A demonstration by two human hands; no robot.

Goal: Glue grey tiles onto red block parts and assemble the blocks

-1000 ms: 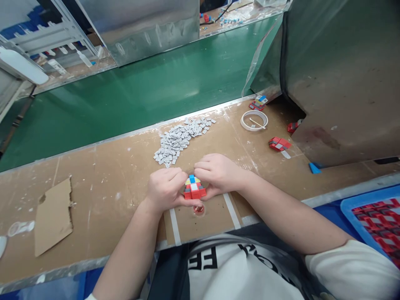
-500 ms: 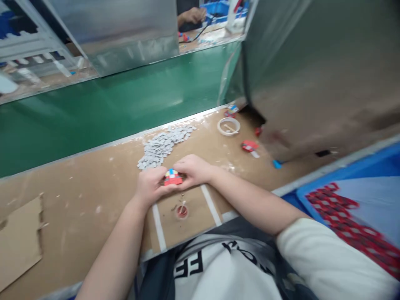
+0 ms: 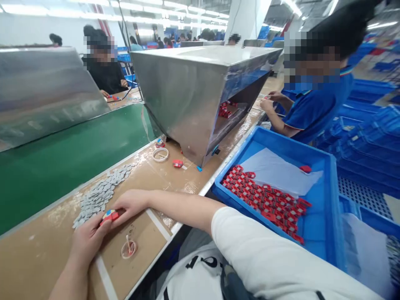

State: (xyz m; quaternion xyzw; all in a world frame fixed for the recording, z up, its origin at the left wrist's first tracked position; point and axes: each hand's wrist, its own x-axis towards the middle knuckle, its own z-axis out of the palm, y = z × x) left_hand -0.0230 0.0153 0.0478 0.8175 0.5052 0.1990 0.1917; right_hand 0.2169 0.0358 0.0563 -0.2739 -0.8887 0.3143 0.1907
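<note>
Gaze has swung right since a moment ago, taking in the large blue rectangular plastic tray [image 3: 325,200] beyond the right hand [image 3: 131,204]. That hand and the left hand [image 3: 90,231] pinch the small red, yellow and blue plastic block [image 3: 110,216] between them, probably to steady it.

Red toy [image 3: 110,215] partly behind fingers [image 3: 102,229]

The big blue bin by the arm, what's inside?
In the blue bin are many red pieces, a whitish sheet, and one lone red piece apart from the others. Anything beneath the sheet or pieces is covered and can't be seen.
</note>
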